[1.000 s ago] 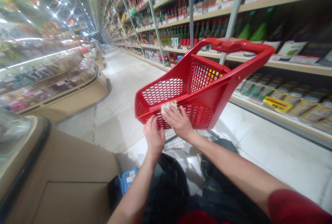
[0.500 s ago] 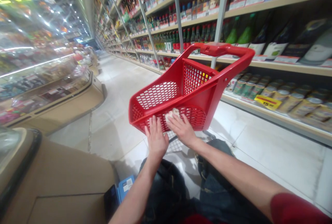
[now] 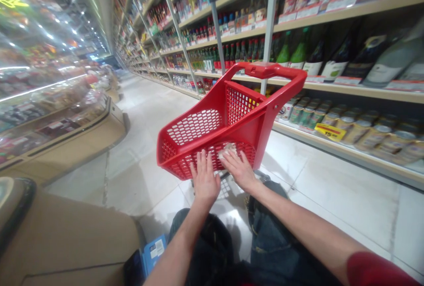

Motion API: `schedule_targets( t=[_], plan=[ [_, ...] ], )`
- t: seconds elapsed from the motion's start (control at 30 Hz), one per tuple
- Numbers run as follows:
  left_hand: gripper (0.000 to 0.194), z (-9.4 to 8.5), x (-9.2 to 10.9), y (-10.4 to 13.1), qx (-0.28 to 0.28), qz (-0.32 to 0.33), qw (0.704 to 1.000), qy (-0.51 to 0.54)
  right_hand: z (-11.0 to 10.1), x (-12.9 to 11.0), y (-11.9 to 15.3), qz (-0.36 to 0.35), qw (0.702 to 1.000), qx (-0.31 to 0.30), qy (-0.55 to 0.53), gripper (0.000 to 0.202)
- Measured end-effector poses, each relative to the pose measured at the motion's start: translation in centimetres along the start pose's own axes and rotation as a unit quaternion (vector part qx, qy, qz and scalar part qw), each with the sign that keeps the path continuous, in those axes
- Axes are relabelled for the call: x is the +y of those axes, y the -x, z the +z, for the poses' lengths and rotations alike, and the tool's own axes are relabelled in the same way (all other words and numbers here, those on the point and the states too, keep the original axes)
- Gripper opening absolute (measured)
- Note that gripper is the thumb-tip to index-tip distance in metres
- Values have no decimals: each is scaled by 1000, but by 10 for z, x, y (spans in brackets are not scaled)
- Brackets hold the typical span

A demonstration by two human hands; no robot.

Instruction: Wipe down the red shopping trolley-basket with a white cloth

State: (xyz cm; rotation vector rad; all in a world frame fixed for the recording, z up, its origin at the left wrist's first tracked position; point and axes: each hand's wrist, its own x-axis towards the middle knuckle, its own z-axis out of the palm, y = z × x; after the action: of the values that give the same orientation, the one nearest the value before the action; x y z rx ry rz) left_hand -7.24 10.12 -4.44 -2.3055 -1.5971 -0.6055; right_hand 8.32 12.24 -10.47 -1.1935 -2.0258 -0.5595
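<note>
A red plastic shopping cart point(image 3: 205, 144) with meshed sides stands in front of me, its handle at the upper right. My left hand point(image 3: 205, 180) lies against the lower part of its near side, fingers spread, holding nothing. To the right, my right hand point(image 3: 239, 170) presses a crumpled whitish cloth point(image 3: 228, 148) flat on the same mesh side. Part of the cloth is hidden beneath the fingers. No goods show inside the basket.
Shelves of bottles point(image 3: 300, 50) and cans point(image 3: 364, 129) line the right side. A beige display counter point(image 3: 66, 228) is close at the lower left, with a blue box point(image 3: 154, 253) beside it. A display case point(image 3: 66, 144) stands farther left.
My right hand and the cloth have moved a little to the right along the cart's side. The whole view has shifted slightly, so the cart appears farther left and lower.
</note>
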Motion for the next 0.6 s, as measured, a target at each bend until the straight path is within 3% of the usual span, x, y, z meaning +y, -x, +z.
schedule_targets(
  t=[0.13, 0.23, 0.3, 0.43, 0.53, 0.6],
  plan=[
    [69, -1, 5, -12, 23, 2, 1000, 14, -26, 1, -38, 21, 997, 79, -12, 37],
    [67, -5, 11, -23, 33, 9, 999, 20, -29, 9, -58, 34, 995, 93, -9, 39],
    [68, -7, 16, -29, 34, 18, 999, 23, -20, 16, -53, 42, 997, 72, -7, 39],
    [69, -7, 25, -31, 27, 33, 999, 20, -3, 27, -14, 44, 999, 28, 1, 39],
    [68, -4, 28, -31, 22, 40, 999, 17, -7, 30, 1, 39, 999, 35, 10, 40],
    [67, -4, 30, -35, 26, 42, 999, 17, -20, 31, -8, 42, 997, 66, 9, 39]
  ],
)
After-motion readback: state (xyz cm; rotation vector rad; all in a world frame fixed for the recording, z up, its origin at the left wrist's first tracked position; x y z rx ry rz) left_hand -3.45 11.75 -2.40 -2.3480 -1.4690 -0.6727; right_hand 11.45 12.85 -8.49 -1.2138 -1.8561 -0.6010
